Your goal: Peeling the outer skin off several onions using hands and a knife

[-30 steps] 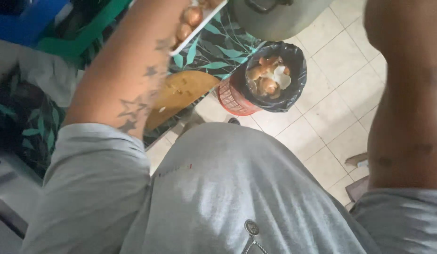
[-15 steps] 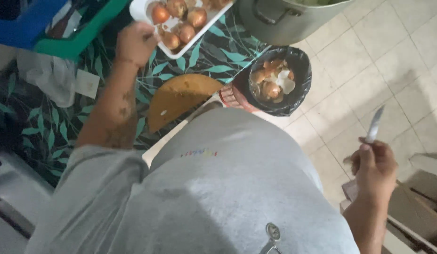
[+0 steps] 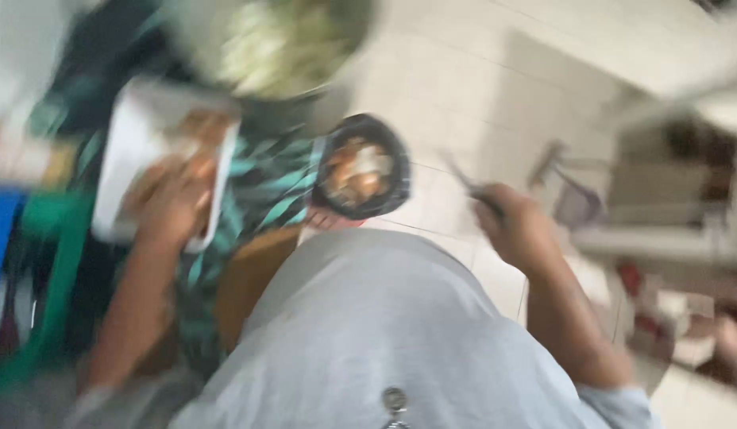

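Two hands are at work, well apart, with the person's grey shirt [image 3: 368, 334] between them. Left hand [image 3: 174, 208] lies over the near end of the white tray [image 3: 118, 171], its fingers down among brownish round things (onions, perhaps; the blur is heavy), though whether it is clasped on one I cannot tell. The tray's long axis runs away from the body, up and a little right, on a teal leaf-patterned cloth [image 3: 261, 199]. Right hand [image 3: 515, 226] is fisted around a knife [image 3: 464, 179], held over the pale tiled floor [image 3: 464, 87], blade pointing up and left toward the black-lined bin [image 3: 360, 167]. The bin, holding peelings, lies between the hands, nearer the right. Beyond the tray stands a big metal pot [image 3: 265, 48] of something greenish. No label or sign is legible.
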